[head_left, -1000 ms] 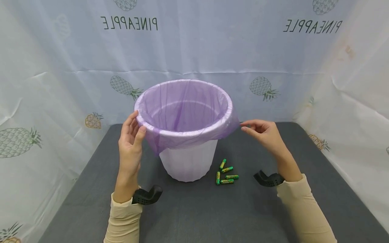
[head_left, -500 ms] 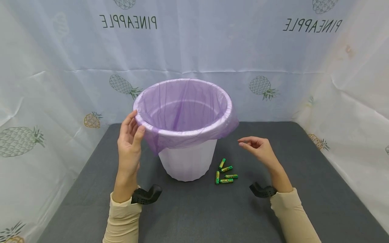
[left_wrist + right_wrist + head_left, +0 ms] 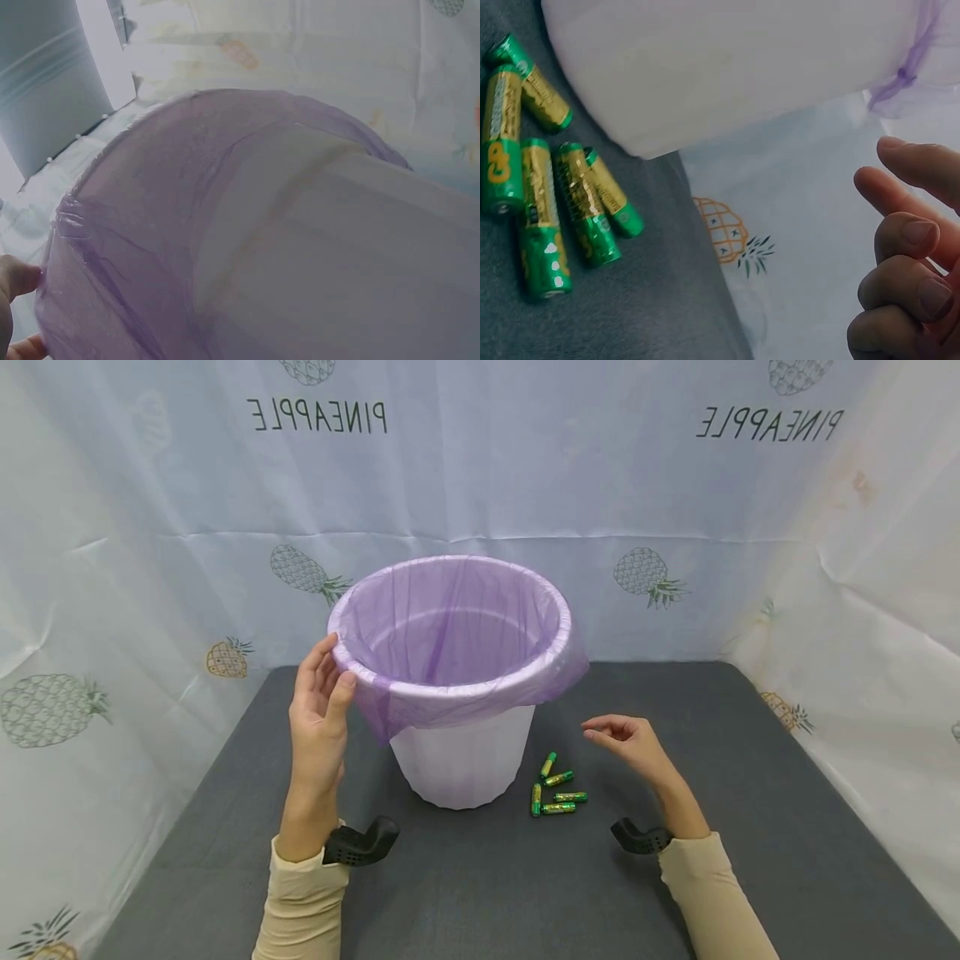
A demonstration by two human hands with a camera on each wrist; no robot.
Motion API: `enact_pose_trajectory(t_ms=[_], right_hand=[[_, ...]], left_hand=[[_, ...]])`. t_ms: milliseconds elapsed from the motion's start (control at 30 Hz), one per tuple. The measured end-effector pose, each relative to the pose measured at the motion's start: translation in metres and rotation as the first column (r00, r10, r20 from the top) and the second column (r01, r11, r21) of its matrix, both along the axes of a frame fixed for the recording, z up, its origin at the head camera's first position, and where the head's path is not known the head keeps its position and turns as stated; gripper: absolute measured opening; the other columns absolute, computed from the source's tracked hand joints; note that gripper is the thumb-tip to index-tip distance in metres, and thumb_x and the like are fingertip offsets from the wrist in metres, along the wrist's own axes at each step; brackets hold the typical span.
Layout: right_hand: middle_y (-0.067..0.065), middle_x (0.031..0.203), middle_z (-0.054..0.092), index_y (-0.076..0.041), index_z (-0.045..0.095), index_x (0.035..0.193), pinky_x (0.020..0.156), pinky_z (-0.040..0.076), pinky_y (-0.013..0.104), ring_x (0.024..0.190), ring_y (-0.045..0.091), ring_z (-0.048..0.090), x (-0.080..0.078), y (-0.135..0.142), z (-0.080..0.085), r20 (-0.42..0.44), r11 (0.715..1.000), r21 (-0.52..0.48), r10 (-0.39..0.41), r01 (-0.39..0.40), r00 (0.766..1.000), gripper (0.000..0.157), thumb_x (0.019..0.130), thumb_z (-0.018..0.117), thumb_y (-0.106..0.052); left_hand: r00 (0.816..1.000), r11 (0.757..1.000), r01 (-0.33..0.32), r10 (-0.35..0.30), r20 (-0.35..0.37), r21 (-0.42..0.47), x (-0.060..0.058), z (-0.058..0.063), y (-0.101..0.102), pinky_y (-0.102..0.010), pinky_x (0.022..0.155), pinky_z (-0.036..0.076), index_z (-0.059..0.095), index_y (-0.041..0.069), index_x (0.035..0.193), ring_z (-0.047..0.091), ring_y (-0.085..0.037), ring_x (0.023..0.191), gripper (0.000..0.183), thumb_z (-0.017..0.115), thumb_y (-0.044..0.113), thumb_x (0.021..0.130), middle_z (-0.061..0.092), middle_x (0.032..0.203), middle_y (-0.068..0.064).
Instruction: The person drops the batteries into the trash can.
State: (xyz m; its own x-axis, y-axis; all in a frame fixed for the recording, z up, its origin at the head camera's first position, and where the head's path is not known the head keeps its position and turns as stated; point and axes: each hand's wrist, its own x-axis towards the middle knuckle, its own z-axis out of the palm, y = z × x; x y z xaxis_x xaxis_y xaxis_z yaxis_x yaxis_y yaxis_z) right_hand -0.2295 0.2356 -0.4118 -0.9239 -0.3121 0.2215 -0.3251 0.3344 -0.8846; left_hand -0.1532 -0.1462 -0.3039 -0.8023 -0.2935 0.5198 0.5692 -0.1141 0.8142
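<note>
The spread left hand (image 3: 318,718) touches the translucent purple film liner (image 3: 450,708) over a round white bin (image 3: 465,764); five green-and-gold cylindrical batteries (image 3: 558,779) lie left of the loosely curled right hand (image 3: 630,745).

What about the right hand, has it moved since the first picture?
Yes: in the head view, the right hand moved down and slightly left, away from the purple bag, towards the green batteries, which stayed put.

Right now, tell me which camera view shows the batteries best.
The right wrist view: the batteries appear large, with GP lettering legible. The head view shows all five too, but small, near the bin; the left wrist view shows none.
</note>
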Motion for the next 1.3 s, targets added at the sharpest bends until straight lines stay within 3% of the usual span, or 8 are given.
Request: enact_pose_trajectory(t_ms=[200, 367, 667, 1033, 1300], right_hand=[[-0.02, 0.071, 0.059, 0.014, 0.063, 0.111, 0.057, 0.038, 0.027, 0.059, 0.005, 0.043, -0.008, 0.001, -0.012, 0.056, 0.998, 0.036, 0.057, -0.059, 0.997, 0.031, 0.092, 0.062, -0.01], [-0.012, 0.067, 0.057, 0.017, 0.061, 0.111, 0.055, 0.036, 0.027, 0.055, 0.003, 0.037, -0.013, 0.0, -0.022, 0.065, 0.992, 0.03, 0.118, -0.12, 0.991, 0.031, 0.092, 0.061, -0.008], [0.0, 0.067, 0.057, 0.014, 0.064, 0.109, 0.052, 0.037, 0.023, 0.054, -0.001, 0.039, -0.021, 0.002, -0.043, 0.097, 0.981, 0.077, 0.171, -0.179, 0.98, 0.028, 0.09, 0.063, -0.006], [-0.006, 0.07, 0.056, 0.009, 0.065, 0.111, 0.056, 0.038, 0.02, 0.058, -0.002, 0.041, -0.023, 0.001, -0.056, 0.193, 0.964, 0.131, 0.205, -0.232, 0.96, 0.028, 0.089, 0.064, -0.01], [-0.006, 0.068, 0.053, 0.008, 0.066, 0.111, 0.058, 0.037, 0.018, 0.057, -0.001, 0.04, -0.022, 0.0, -0.057, 0.232, 0.952, 0.166, 0.217, -0.259, 0.948, 0.031, 0.088, 0.067, -0.012]], left_hand=[[1.0, 1.0, 0.001, -0.001, 0.018, -0.002, 0.0, 0.0, 0.0, -0.017, 0.099, 0.04, 0.045, 0.011, 0.138, 0.049, -0.011, 0.118, 0.046, 0.049, 0.003, 0.093, 0.053, 0.127, 0.002], [1.0, 1.0, 0.005, -0.005, 0.003, -0.004, -0.001, 0.0, -0.001, -0.016, 0.099, 0.04, 0.044, 0.007, 0.139, 0.049, -0.01, 0.118, 0.046, 0.05, 0.005, 0.093, 0.053, 0.127, 0.002], [1.0, 1.0, 0.0, 0.0, 0.003, 0.0, -0.005, 0.001, -0.003, -0.015, 0.1, 0.039, 0.045, 0.007, 0.138, 0.049, -0.009, 0.117, 0.045, 0.05, 0.004, 0.093, 0.054, 0.126, 0.003], [1.0, 1.0, 0.009, -0.009, -0.002, -0.001, -0.005, 0.001, -0.003, -0.015, 0.099, 0.04, 0.045, 0.007, 0.138, 0.049, -0.009, 0.117, 0.045, 0.05, 0.004, 0.093, 0.053, 0.126, 0.003], [1.0, 1.0, -0.002, 0.002, 0.0, -0.001, -0.003, 0.001, -0.002, -0.015, 0.1, 0.039, 0.046, 0.007, 0.138, 0.049, -0.009, 0.117, 0.045, 0.05, 0.004, 0.093, 0.053, 0.126, 0.003]])
